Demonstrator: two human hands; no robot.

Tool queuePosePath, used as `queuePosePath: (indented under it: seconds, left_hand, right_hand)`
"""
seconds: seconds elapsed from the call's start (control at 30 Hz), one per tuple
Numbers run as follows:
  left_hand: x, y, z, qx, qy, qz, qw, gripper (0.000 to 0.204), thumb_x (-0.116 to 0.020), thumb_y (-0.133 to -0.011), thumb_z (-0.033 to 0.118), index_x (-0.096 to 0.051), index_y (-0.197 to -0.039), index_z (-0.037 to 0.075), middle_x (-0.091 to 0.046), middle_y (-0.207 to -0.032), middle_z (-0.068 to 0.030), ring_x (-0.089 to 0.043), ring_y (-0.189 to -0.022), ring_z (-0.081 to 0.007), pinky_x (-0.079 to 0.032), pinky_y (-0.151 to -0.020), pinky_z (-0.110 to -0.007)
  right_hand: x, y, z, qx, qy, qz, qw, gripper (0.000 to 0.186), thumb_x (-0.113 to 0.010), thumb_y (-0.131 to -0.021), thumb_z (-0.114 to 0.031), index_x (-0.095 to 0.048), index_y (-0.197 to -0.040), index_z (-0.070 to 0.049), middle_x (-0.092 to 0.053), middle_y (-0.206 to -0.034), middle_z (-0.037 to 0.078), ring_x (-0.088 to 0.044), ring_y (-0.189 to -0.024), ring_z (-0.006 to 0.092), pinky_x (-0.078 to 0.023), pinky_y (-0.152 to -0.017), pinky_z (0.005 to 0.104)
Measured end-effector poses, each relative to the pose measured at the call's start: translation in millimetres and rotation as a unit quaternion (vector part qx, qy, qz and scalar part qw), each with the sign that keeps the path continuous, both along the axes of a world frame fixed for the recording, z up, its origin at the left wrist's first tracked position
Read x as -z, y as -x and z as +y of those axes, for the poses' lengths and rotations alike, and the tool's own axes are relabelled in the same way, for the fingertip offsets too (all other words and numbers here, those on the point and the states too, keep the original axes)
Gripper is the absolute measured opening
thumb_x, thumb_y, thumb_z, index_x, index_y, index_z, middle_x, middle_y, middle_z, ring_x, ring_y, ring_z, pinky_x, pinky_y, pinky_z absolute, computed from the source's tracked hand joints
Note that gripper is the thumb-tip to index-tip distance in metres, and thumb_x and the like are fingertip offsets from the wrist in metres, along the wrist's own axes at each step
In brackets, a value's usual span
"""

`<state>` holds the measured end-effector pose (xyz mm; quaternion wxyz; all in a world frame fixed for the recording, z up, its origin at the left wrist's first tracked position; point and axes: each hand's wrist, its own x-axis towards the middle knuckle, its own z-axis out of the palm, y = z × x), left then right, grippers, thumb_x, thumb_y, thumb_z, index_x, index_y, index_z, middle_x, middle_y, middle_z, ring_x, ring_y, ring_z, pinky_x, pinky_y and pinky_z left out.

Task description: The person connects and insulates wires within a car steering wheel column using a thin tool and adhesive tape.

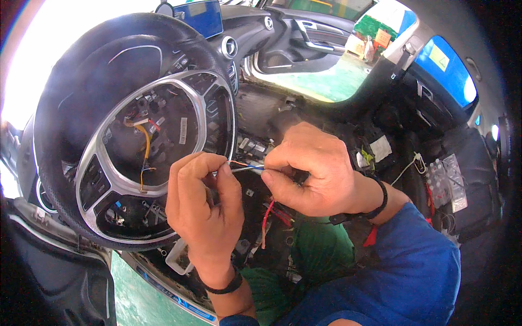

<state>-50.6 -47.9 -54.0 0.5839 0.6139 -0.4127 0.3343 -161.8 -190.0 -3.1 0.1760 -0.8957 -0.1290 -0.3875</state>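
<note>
Between my two hands runs a short stretch of thin wires (246,165), in blue, orange and a pale colour. My left hand (205,198) pinches them at one end, thumb against fingertips. The other end sits in the closed fingers of my right hand (312,168), a little higher and to the right. Below the right hand hangs a red wire (267,223); where its top leads is hidden. To the left of my hands stands a steering wheel (46,136) with its centre opened up, and a yellow cable (145,144) dangles inside it.
The car's interior is stripped, with exposed floor and loose parts. A screen (200,19) stands on the dashboard. The far door (307,35) is open. At the right, a clear plastic tray (447,179) lies beside a white cable (408,165). A door sill (168,290) runs at lower left.
</note>
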Motion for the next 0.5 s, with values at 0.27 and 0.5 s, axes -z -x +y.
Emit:
queuePosePath:
  seconds: [0.27, 0.5]
  left_hand:
    - [-7, 8, 4, 0.057, 0.043, 0.226, 0.971, 0.011, -0.063, -0.096, 0.003, -0.066, -0.107, 0.001, -0.066, -0.094, -0.0059, -0.059, -0.075, -0.009, -0.047, -0.063, -0.022]
    - [-8, -5, 41, -0.114, -0.025, 0.288, 0.95, 0.012, -0.061, -0.099, 0.008, -0.066, -0.101, -0.003, -0.065, -0.085, -0.004, -0.057, -0.076, -0.0096, -0.047, -0.07, -0.025]
  right_hand:
    - [0, 3, 0, 0.034, -0.096, 0.027, 0.994, 0.006, -0.074, -0.081, -0.005, -0.068, -0.084, -0.004, -0.062, -0.07, 0.009, -0.062, -0.062, 0.0261, -0.049, -0.057, 0.0363]
    - [3, -6, -1, 0.016, -0.125, 0.041, 0.991, 0.006, -0.072, -0.084, -0.003, -0.067, -0.084, -0.003, -0.06, -0.069, 0.009, -0.059, -0.058, 0.021, -0.047, -0.055, 0.0325]
